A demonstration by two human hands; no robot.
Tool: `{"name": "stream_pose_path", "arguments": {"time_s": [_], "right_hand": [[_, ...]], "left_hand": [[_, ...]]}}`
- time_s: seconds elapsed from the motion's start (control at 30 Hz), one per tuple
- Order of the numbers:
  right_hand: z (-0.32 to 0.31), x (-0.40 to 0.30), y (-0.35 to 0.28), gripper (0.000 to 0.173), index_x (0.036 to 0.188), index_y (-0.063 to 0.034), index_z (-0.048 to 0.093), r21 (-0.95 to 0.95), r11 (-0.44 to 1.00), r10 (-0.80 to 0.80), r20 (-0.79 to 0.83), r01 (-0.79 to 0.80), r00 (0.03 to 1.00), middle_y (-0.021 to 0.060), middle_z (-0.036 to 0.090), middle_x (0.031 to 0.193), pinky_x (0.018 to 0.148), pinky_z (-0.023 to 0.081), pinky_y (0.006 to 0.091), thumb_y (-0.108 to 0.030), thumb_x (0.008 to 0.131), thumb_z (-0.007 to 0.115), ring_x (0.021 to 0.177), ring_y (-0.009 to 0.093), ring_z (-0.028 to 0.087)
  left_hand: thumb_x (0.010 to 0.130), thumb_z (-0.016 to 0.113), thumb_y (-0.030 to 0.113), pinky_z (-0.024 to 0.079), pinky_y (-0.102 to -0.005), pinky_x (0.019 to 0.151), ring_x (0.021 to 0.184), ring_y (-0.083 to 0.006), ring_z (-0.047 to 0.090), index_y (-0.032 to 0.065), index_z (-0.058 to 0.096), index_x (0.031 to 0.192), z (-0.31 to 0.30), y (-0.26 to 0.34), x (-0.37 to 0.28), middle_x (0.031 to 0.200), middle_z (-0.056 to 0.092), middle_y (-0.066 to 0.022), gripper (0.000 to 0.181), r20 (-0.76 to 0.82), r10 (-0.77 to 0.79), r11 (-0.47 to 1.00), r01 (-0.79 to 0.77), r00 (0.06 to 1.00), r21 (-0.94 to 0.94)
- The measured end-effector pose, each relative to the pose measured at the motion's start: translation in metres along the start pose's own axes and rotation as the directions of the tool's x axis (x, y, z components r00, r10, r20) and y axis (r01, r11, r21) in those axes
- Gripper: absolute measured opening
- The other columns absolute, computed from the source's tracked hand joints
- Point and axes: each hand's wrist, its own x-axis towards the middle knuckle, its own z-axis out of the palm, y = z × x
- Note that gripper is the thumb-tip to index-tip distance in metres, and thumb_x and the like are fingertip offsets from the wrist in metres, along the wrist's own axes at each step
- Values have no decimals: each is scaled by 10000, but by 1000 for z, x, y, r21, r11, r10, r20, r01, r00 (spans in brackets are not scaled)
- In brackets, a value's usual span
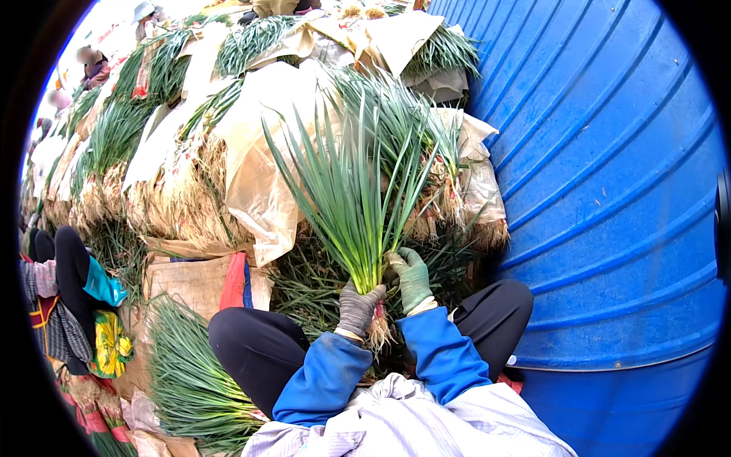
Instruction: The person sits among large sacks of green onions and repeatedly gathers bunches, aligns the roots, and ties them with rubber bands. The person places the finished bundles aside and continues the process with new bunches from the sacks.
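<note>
My left hand [358, 308], in a grey knit glove, is closed around the lower stems of a bunch of green onions [355, 223]. The long leaves fan out upward, away from me. Below my fist hang the reddish bulb ends and pale roots [379, 331]. Against the right side of the stems is my right hand [412, 279], in a green-coated glove with its fingers curled. Whether those fingertips grip a stalk is hidden. Loose dark green leaves [311, 303] lie beneath and around the bunch, between my knees.
A ribbed blue metal wall [605, 217] rises at my right. Ahead lie stacked green onions [177, 200], roots towards me, partly under pale plastic sheets [265, 154]. Another onion pile [197, 380] rests by my left knee. At far left a person's turquoise glove [105, 284] shows.
</note>
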Motion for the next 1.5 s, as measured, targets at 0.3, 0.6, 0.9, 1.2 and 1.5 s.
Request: {"name": "stream_pose_path", "arguments": {"time_s": [0.3,0.6,0.9,1.2,1.5], "right_hand": [[-4,-4,2,173,945,-15,660,-179,936,-315,-41,303,948,-12,595,738,589,428,227,-153,844,688,640,50,487],[-5,3,-51,269,1057,23,638,-195,973,177,309,-120,934,59,672,838,599,474,215,-162,867,680,669,112,607],[6,-11,-8,143,867,-89,596,760,563,258,212,-325,943,-36,466,624,444,366,212,-213,938,583,502,66,414],[-21,25,2,194,990,-101,611,522,687,233,503,-507,833,47,628,801,521,466,300,-253,878,656,600,142,564],[-3,23,1,269,987,-66,616,522,629,55,709,-576,703,70,645,861,786,528,366,-321,902,621,815,223,631]], "left_hand": [[800,676,8,440,-244,375,460,-142,560,5,582,981,1,19,-9,646,611,-82,204,-3,-58,998,58,998,-32],[803,667,31,415,-245,350,409,-138,534,5,593,904,-2,24,-14,607,598,-71,129,31,-46,997,47,998,-61],[770,696,89,533,-256,591,570,-143,584,-22,588,1006,3,42,-22,784,638,-92,282,227,-152,874,238,962,-424],[808,660,104,569,-282,562,656,-190,639,-27,577,957,-3,48,-26,739,623,-105,216,532,-266,522,585,804,-621],[830,651,87,597,-292,570,709,-196,659,-18,526,1048,-16,34,-24,850,632,-120,273,584,-302,468,651,754,-598]]}}
